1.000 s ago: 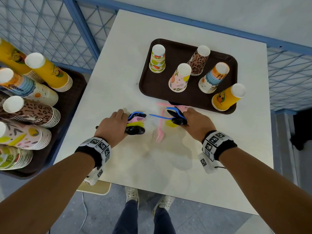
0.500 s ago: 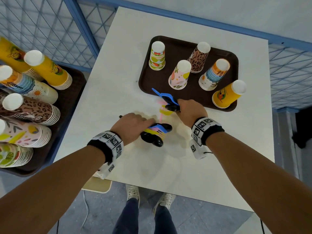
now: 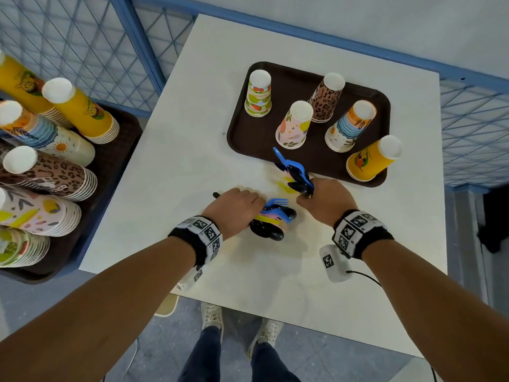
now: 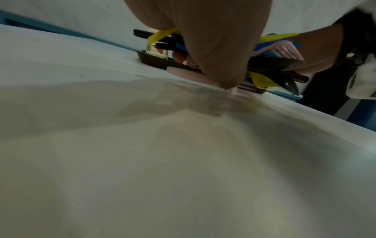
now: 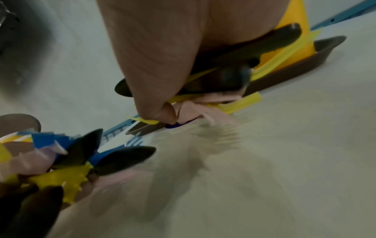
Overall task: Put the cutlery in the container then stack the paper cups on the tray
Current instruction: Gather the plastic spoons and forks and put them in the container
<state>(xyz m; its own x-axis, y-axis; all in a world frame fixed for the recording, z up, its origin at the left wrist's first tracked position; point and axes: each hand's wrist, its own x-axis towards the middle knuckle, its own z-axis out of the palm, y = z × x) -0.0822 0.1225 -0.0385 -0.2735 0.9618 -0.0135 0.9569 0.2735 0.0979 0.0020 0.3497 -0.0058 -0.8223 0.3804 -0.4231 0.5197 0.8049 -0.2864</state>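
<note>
A: Starting closest in, the left hand (image 3: 234,209) is curling round a mixed bundle of plastic cutlery (image 3: 271,216), with black spoon bowls, a blue fork, yellow and pink pieces all poking out towards the right hand (image 3: 325,201).

B: And that right hand is clutching its own bunch (image 3: 296,172) just beyond the left one. Blue handles are sticking up and away from it, with black spoon bowls at the knuckles.

A: The wrist view is showing a pink fork (image 5: 205,111) and a yellow piece (image 5: 240,103) under the right fingers, low against the desk (image 3: 192,150). Whether they are fully gripped or being scraped up, I cannot tell.

B: So gathering is looking nearly finished, I'd judge, but nothing is sitting in a container yet. In fact no container is showing anywhere in these views.

A: Right. Beyond the right hand, the brown tray (image 3: 239,133) is carrying five paper cups, each standing upside down and apart: the fruit-print cup (image 3: 258,95), pink cup (image 3: 293,125), leopard cup (image 3: 326,97), blue-striped cup (image 3: 349,126) and yellow cup (image 3: 371,158).

B: Not one is nested in another, so the stacking half is looking wholly undone.

A: Far out past the left hand, tall cup stacks (image 3: 41,166) are sitting on a second tray off the desk.
</note>
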